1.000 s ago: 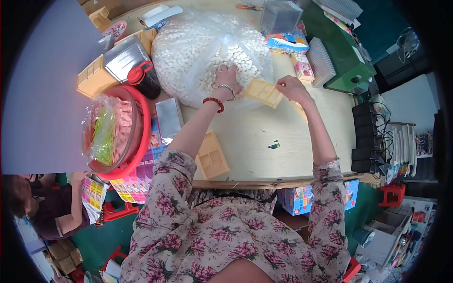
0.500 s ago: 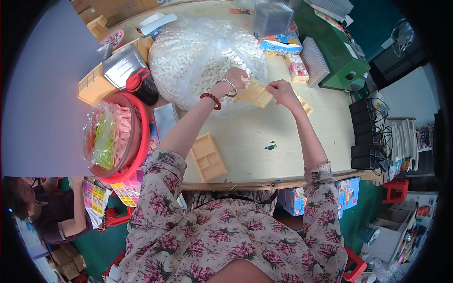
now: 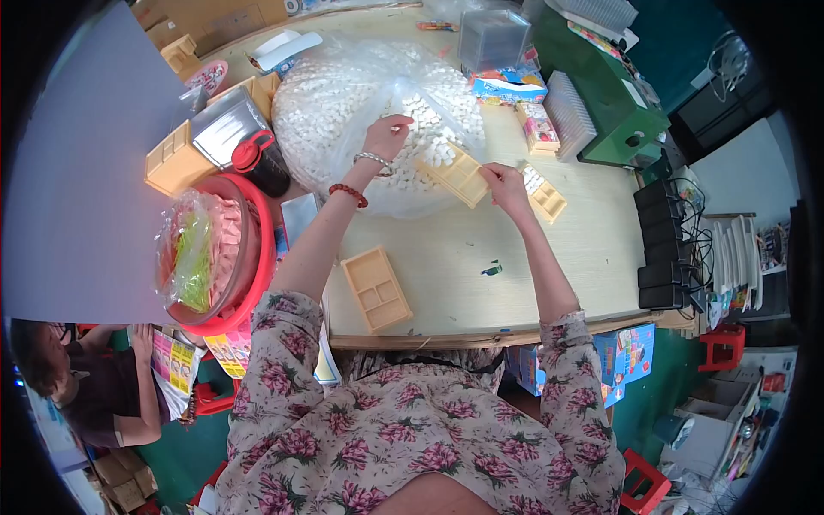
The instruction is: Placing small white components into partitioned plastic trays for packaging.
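A large clear plastic bag (image 3: 300, 112) full of small white pieces (image 3: 422, 112) lies at the far side of the table. Over its opening is my left hand (image 3: 386, 140), fingers curled in; whatever they hold, if anything, is hidden. My right hand (image 3: 508, 187) grips the right edge of a yellow compartment tray (image 3: 464, 178), tilted at the bag's mouth. White pieces fill that tray's far compartment. To the right of my right hand, a second yellow tray (image 3: 548, 204) also has white pieces at its far end. A third tray (image 3: 376, 290) lies near the front edge, nothing in its compartments.
At left stand a red basin (image 3: 264, 249) with bagged items and a dark bottle with a red lid (image 3: 260, 163). Small boxes (image 3: 538, 129) and a green case (image 3: 601, 94) are at the far right; black devices (image 3: 661, 245) line the right edge. A co-worker (image 3: 112, 386) sits at lower left.
My left hand has drawn back left from the tray to over the bag. White pieces now show in the held tray's far compartment. My right hand has shifted slightly nearer, uncovering the second tray.
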A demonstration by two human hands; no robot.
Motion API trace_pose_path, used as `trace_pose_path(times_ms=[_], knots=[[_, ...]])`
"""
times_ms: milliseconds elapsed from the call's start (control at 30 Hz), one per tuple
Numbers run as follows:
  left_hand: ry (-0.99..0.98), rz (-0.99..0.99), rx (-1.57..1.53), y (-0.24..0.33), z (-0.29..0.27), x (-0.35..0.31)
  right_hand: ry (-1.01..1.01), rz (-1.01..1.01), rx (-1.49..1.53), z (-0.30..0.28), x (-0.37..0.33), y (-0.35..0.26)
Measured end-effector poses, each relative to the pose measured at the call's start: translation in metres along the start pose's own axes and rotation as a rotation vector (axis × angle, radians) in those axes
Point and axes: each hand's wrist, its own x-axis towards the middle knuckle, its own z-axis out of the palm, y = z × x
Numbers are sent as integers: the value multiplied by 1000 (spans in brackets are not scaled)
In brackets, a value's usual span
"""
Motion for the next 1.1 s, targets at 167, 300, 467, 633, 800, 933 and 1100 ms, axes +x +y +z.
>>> trace_pose_path(times_ms=[167, 300, 467, 633, 800, 933, 1100], knots=[[-11, -38, -12, -7, -14, -15, 58, -34, 78, 18, 5, 9], [-39, 47, 148, -27, -17, -23, 57, -29, 94, 22, 5, 2], [-311, -8, 518, -10, 5, -37, 95, 6, 124, 17, 2, 9], [-254, 60, 569, -23, 12, -32, 101, 33, 36, 17, -4, 5], [-265, 10, 450, -21, 0, -20, 140, -57, -69, 17, -1, 16], [-345, 68, 531, -3, 2, -39, 186, -134, -51, 20, 3, 22], [-209, 136, 597, -25, 9, -42, 80, 57, 179, 32, -1, 5]])
